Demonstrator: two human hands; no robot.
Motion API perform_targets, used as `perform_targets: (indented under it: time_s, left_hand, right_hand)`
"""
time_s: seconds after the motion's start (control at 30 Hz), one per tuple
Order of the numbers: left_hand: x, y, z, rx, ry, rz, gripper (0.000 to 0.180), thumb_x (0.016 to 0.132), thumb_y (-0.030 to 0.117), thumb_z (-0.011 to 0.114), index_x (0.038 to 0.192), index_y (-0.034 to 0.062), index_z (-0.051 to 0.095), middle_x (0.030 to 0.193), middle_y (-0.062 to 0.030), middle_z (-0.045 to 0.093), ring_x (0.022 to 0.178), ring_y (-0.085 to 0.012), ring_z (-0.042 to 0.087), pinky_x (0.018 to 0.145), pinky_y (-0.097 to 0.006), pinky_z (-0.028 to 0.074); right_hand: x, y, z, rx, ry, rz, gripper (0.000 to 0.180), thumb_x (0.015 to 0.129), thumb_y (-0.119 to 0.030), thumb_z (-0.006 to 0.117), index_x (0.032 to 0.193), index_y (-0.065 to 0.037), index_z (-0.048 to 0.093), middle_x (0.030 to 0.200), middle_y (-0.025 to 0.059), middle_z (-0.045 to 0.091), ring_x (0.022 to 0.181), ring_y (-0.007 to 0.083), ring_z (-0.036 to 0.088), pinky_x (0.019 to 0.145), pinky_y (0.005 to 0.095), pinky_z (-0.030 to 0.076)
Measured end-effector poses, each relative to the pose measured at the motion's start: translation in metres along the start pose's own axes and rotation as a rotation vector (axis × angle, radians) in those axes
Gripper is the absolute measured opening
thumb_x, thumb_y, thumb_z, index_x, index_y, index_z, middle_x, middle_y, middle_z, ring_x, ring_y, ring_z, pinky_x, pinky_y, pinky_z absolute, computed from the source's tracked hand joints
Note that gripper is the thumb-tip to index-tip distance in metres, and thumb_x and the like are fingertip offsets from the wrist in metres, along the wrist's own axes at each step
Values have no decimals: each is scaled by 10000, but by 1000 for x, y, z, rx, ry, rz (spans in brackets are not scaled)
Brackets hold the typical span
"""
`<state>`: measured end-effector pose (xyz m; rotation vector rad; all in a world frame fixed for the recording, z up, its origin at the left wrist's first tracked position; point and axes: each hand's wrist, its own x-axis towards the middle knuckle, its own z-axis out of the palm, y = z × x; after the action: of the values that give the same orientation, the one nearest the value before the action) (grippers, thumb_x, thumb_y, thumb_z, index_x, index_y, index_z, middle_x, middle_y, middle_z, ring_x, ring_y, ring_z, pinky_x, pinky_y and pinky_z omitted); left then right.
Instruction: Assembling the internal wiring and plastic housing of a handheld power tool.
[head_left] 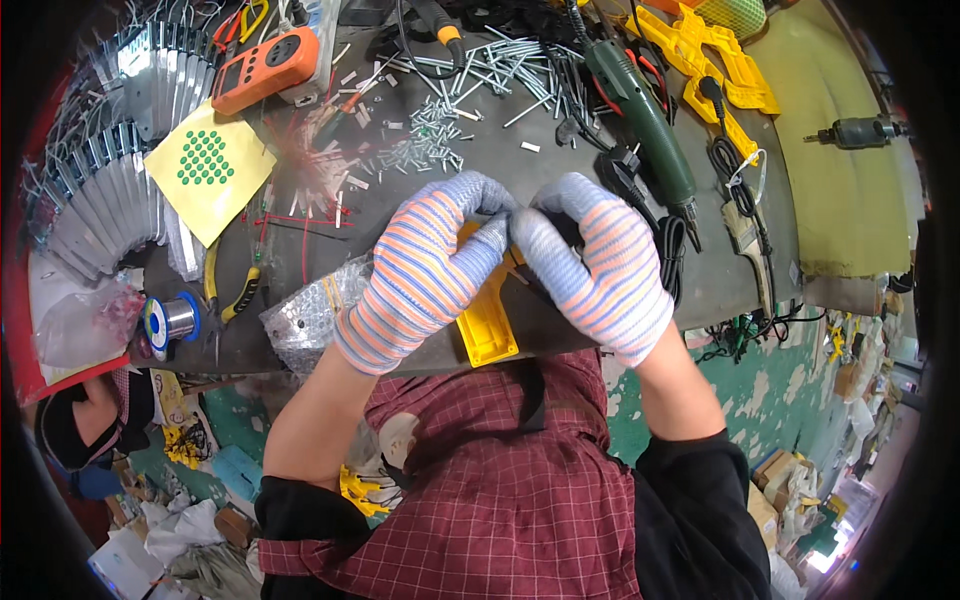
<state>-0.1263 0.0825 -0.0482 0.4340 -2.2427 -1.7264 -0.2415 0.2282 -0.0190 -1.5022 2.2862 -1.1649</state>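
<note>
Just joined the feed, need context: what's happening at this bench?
A person in striped gloves has the left hand and right hand together, fingertips close, over a yellow plastic part near the bench's front edge. Whatever is between the fingers is hidden. A green power tool lies beyond the right hand, and small screws are scattered beyond the left. A solder spool stands off to the left.
</note>
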Motion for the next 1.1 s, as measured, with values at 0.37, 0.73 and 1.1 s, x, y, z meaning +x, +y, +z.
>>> perform_targets:
  time_s: [0.37,0.73,1.1]
  left_hand:
    - [4,4,0,397,-151,289,107,930,71,552,1008,3,576,793,-51,598,749,-104,599,709,-273,487]
    - [8,13,-3,-213,-345,-212,133,939,110,575,1007,-3,587,802,-44,640,751,-96,612,708,-267,506]
    - [4,8,-1,-62,-295,-97,117,930,81,592,982,-18,621,864,-55,653,808,-91,626,736,-277,513]
  right_hand:
    - [21,44,-15,1025,242,412,180,882,-204,579,770,-63,583,683,43,536,630,138,535,606,265,448]
    - [-36,-6,-120,26,-1114,459,334,788,-325,758,981,-56,714,841,122,711,777,266,695,716,372,539]
    - [8,14,-41,-515,-179,-550,312,733,-145,671,1043,-113,664,880,58,630,784,252,612,707,372,483]
